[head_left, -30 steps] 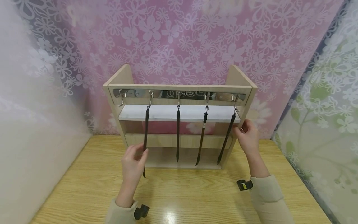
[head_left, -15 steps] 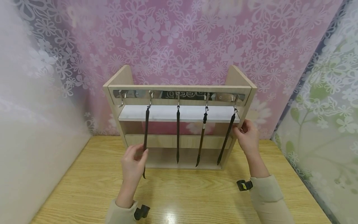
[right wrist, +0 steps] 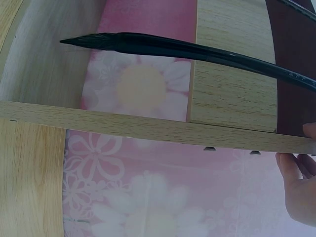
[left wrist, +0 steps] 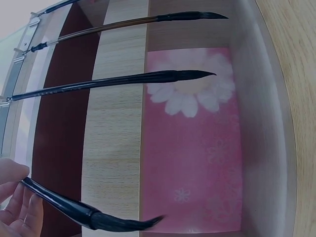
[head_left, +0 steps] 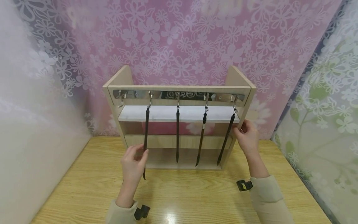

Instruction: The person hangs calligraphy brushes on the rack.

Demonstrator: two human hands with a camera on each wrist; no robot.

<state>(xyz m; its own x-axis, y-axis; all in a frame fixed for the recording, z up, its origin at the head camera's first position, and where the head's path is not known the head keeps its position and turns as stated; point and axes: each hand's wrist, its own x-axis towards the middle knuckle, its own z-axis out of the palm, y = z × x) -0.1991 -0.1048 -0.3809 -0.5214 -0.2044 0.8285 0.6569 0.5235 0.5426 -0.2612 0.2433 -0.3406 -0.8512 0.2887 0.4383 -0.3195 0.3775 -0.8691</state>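
A small wooden shelf rack [head_left: 184,142] carries a metal hook strip [head_left: 134,94] along its top front. Several dark calligraphy brushes hang from it, tips down. My left hand [head_left: 132,161] pinches the leftmost brush [head_left: 146,127] by its lower handle; its bent bristle tip [left wrist: 123,224] sticks out beyond the fingers in the left wrist view. To its right hang a black brush [head_left: 177,133], a brown-handled brush [head_left: 202,137] and a slanting dark brush [head_left: 227,138]. My right hand [head_left: 248,137] grips the rack's right side panel [right wrist: 148,122] between thumb and fingers.
The rack stands on a wood-grain table [head_left: 179,193] against a pink floral backdrop [head_left: 179,40]. A bare hook [head_left: 121,99] is at the strip's left end. Pale panels [head_left: 36,93] rise on both sides. A white shelf [head_left: 179,113] lies behind the hanging brushes.
Hardly anything differs. The leftmost brush's tip hangs very slightly lower below my left hand, and the rack appears shifted a touch. Both hands keep their places.
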